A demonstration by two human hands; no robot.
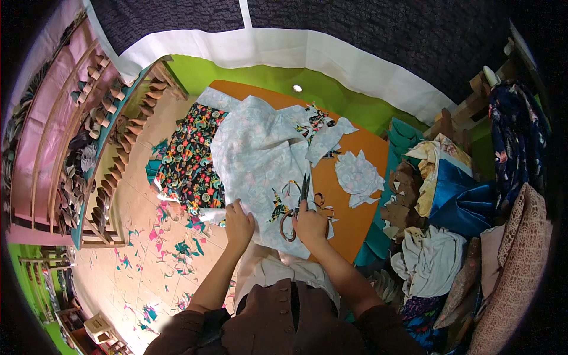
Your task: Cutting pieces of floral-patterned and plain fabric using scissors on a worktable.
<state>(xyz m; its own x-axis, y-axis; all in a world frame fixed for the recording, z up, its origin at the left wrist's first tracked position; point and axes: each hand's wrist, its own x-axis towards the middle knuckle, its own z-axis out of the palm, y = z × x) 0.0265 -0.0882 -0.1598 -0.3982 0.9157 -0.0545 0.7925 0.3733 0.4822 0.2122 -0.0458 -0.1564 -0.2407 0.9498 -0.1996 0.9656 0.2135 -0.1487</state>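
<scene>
Closed around the brown-looped handle of a pair of black-bladed scissors (305, 188), the right hand (312, 223) is over the near right part of a pale, bluish-white cloth (254, 151), the blades pointing away from the person. One handle loop shows to the left of the fist. The left hand (239, 225) touches the cloth's near left edge, fingers (236, 205) toward it; whether they pinch it or only rest there, I cannot tell.

The cloth lies spread over an orange-brown tabletop (358, 141), faint print showing through it. To its left lies a black fabric with a multicoloured flower print (190, 155). To its right is a separate heap of jagged pale cloth pieces (358, 177).

Pink, teal and dark scraps (186, 248) litter the tiled floor at left, near a wooden rack bearing rows of shoe-shaped brown forms (121, 145). Heaped at right are a shiny blue cloth (460, 201), a crumpled white cloth (435, 257) and a beige patterned cloth (515, 254). Beyond the table hangs a dark curtain with a white border (378, 41); its small repeated marks are too fine to tell whether they are lettering.
</scene>
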